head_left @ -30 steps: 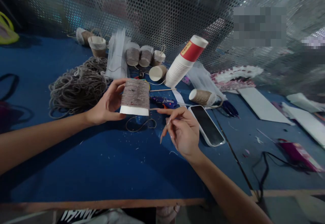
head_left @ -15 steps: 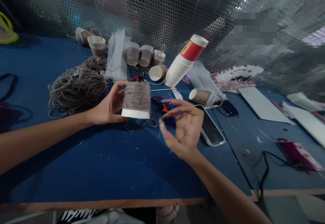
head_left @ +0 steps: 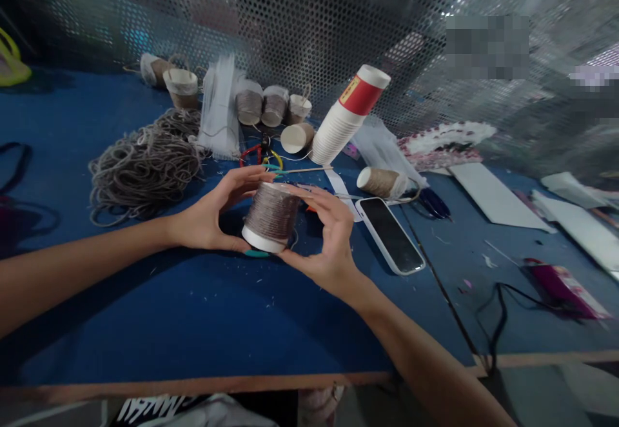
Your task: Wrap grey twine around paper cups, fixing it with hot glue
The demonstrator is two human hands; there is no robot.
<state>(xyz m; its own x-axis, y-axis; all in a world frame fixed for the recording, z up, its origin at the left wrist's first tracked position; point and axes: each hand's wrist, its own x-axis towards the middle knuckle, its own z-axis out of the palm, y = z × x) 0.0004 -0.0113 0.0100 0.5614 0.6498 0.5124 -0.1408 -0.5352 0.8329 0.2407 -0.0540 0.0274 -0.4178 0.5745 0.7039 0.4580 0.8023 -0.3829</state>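
Note:
Between my two hands is a paper cup point(head_left: 271, 215) wound with grey-brown cord, its white rim facing down and toward me. My left hand point(head_left: 225, 211) curves round its left side, thumb at the lower rim and fingers at the top. On the other side, my right hand point(head_left: 326, 237) holds it with the thumb near the rim and fingers over the upper end. Teal fingernails show on the left hand. Just behind the cup lie red-and-yellow-handled pliers point(head_left: 261, 155) and a thin stick point(head_left: 309, 169). An orange-and-dark item behind the right fingers is mostly hidden.
A heap of grey cord point(head_left: 145, 166) lies at left. Several wrapped cups point(head_left: 249, 101) stand at the back beside a leaning stack of paper cups point(head_left: 336, 133). A phone point(head_left: 391, 237) rests right of my hands, near a wrapped cup on its side point(head_left: 380, 183). A perforated screen point(head_left: 290, 27) rises behind.
My right hand has moved left and taken hold of the cord-wound cup, which my left hand held alone before. The cup has shifted slightly right and down and tilted.

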